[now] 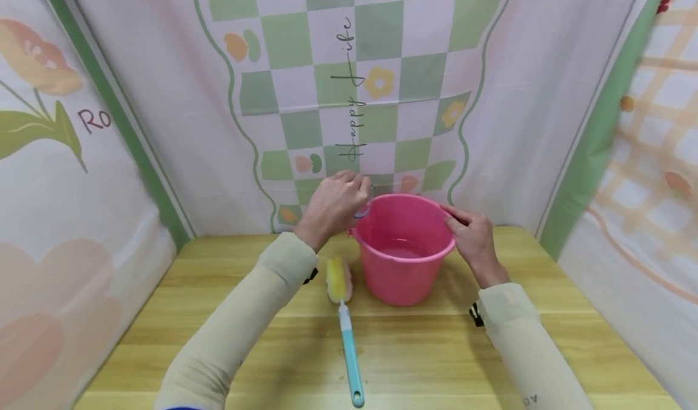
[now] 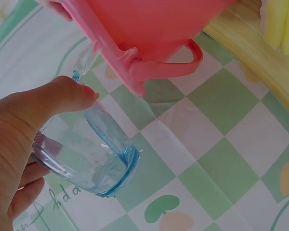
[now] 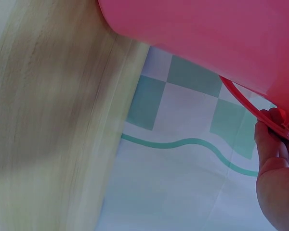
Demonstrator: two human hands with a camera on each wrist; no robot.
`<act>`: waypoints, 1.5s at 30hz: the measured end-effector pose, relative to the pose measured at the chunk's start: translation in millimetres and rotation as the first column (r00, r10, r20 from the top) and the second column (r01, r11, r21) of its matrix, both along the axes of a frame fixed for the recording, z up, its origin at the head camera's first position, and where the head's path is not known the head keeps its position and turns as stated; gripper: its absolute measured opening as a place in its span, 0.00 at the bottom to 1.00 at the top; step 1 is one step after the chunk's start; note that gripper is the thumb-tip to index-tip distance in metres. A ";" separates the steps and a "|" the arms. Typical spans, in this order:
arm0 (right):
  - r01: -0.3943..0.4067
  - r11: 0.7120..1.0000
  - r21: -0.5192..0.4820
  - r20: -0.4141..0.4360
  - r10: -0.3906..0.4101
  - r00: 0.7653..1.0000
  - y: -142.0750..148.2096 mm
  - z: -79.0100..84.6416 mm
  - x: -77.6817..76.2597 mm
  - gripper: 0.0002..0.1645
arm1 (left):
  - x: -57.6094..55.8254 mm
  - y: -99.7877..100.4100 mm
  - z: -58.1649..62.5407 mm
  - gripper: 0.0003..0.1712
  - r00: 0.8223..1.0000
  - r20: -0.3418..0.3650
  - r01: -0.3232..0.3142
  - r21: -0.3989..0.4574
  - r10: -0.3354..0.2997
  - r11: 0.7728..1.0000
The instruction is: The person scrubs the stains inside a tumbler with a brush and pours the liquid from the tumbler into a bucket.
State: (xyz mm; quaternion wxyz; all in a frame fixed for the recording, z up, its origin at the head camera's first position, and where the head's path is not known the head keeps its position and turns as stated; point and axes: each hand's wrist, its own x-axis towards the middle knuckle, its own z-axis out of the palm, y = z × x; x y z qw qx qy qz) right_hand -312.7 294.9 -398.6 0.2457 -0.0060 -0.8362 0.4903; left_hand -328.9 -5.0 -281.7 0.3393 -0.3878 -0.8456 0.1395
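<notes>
My left hand (image 1: 339,204) grips a clear glass cup (image 2: 98,156) with a blue-tinted base. It holds the cup tilted, beside the left rim of a pink bucket (image 1: 400,280). Past the thumb, a clear glassy part (image 2: 86,58) shows right at that rim. Shallow water (image 1: 400,249) seems to lie in the bottom of the bucket, which stands upright on the table. At the opposite side, my right hand (image 1: 475,240) holds the rim, its fingers at the end of the red bucket handle (image 3: 248,103). Part of the cup is hidden behind the left hand.
A cup brush (image 1: 351,355) with a yellow and white sponge head and a blue handle lies left of the bucket on the wooden table (image 1: 245,349). Behind the table hangs a green-and-white checked cloth (image 1: 376,65); printed cloths also hang at both sides.
</notes>
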 end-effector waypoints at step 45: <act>0.011 1.000 -0.025 -0.007 -0.011 1.000 0.4 -1.2 -2.6 0.21 | 7.0 -17.8 18.4 0.50 0.903 0.420 -0.170 0.546 -0.092 0.821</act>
